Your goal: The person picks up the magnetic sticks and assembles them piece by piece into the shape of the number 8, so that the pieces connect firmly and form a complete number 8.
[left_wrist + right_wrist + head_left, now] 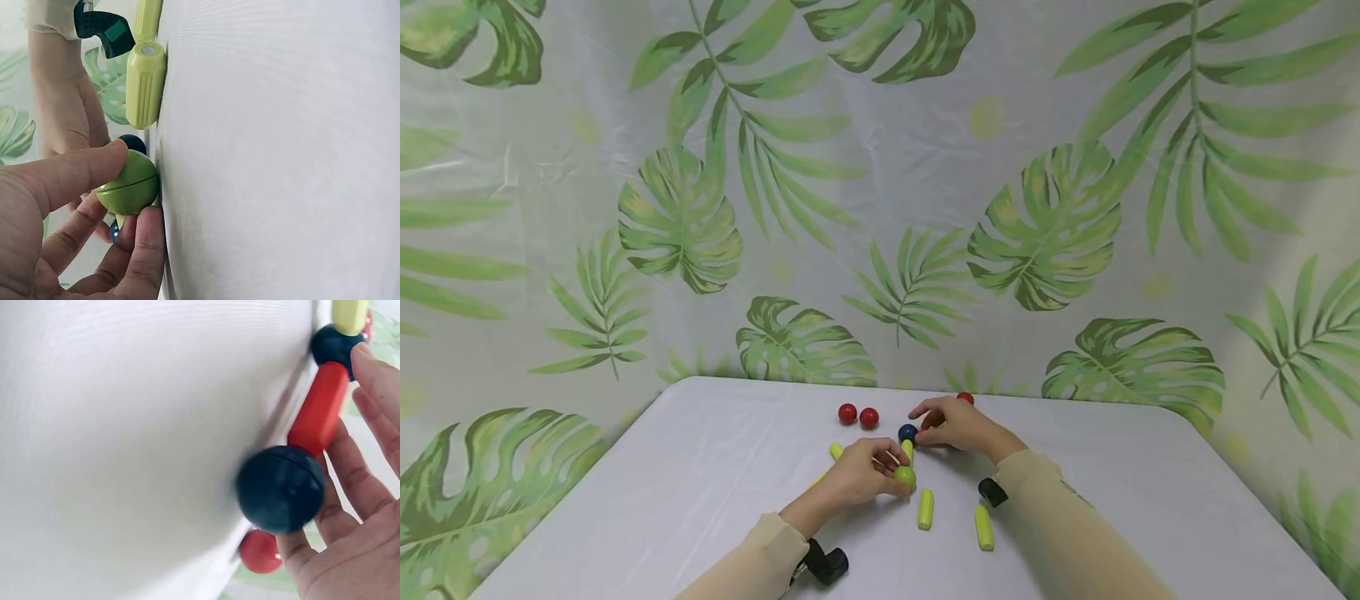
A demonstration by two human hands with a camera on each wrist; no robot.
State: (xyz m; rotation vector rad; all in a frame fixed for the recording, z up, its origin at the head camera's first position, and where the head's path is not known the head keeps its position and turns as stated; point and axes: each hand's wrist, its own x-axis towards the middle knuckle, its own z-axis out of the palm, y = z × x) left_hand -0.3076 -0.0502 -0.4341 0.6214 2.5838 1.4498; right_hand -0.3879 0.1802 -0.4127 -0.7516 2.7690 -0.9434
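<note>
My left hand pinches a green ball between thumb and fingers, low over the white surface. A yellow-green rod runs from that ball toward a blue ball. My right hand holds the far part of this chain. In the right wrist view, its thumb touches the blue ball beside the yellow-green rod. A red rod links that ball to a second blue ball, with fingers behind the rod. In the head view my right hand hides most of the red rod.
Two red balls sit on the white table left of the chain; another red ball is behind my right hand. Yellow-green rods lie near my right forearm, between the arms, and partly hidden behind my left hand.
</note>
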